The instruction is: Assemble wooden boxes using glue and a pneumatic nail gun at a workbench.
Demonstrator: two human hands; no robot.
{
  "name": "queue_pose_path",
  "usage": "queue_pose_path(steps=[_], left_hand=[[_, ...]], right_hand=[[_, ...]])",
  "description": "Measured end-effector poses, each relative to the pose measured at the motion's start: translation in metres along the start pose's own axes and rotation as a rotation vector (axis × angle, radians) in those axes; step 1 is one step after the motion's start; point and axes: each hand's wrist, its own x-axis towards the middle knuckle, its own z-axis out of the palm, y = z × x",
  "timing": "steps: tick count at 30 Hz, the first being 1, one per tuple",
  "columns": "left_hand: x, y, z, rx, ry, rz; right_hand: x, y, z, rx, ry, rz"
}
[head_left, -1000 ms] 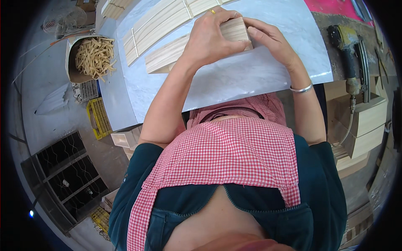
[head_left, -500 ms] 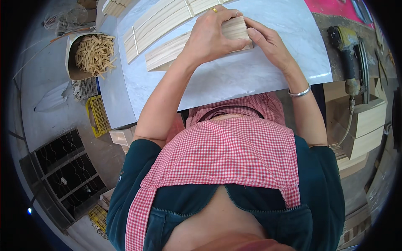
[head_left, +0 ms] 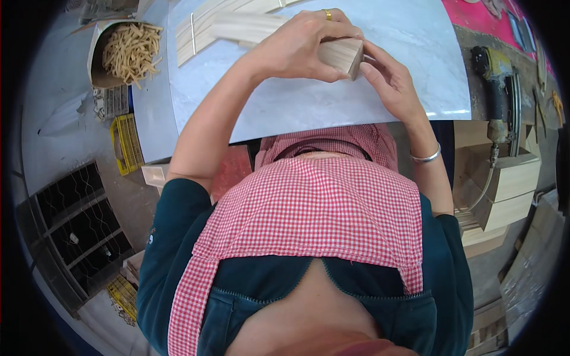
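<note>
A long piece of pale wood (head_left: 343, 54), block-like at its right end, slants across the table under my hands. Its far left part is smeared by motion, and I cannot tell whether it is one piece or boards held together. My left hand (head_left: 300, 46) lies over it from above, thumb on the near side and fingers on the far side. At the right end my right hand (head_left: 390, 83) curls round the corner, its thumb beside the end face. Behind the wood lies a bundle of pale boards (head_left: 185, 46) tied with string.
The marbled tabletop (head_left: 285, 110) ends just in front of me. A box of wooden strips (head_left: 132, 53) stands at the left, above a yellow crate (head_left: 126, 144). On the right lies a nail gun (head_left: 494, 89) with its hose, beside pale wooden boxes (head_left: 513, 181). A pink surface (head_left: 475, 18) lies beyond.
The wood has swung: its left end has moved away from me and its right end nearer. Both hands have shifted slightly with it, still at its right part. My view has also shifted slightly.
</note>
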Motion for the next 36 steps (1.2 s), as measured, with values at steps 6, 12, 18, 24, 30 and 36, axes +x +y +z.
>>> queue_pose_path(steps=[6, 12, 18, 24, 30, 36], left_hand=[[-0.023, 0.005, -0.009, 0.086, -0.16, 0.194], [-0.079, 0.011, 0.004, 0.397, 0.007, 0.261], [-0.142, 0.014, 0.025, 0.438, 0.023, 0.115], [-0.19, 0.014, 0.036, 0.321, 0.144, 0.02], [-0.21, 0.014, 0.044, 0.299, 0.22, 0.018], [-0.221, 0.011, 0.049, 0.351, 0.322, 0.048]], right_hand=[[-0.014, -0.017, 0.005, -0.115, -0.103, -0.015], [-0.031, -0.032, 0.024, -0.272, -0.254, -0.021], [-0.051, -0.036, 0.064, -0.34, -0.26, -0.06], [-0.022, -0.059, 0.073, -0.386, -0.609, -0.067], [0.052, -0.096, 0.097, -0.899, -0.708, -0.796], [0.1, -0.119, 0.139, -1.12, -1.141, -0.92]])
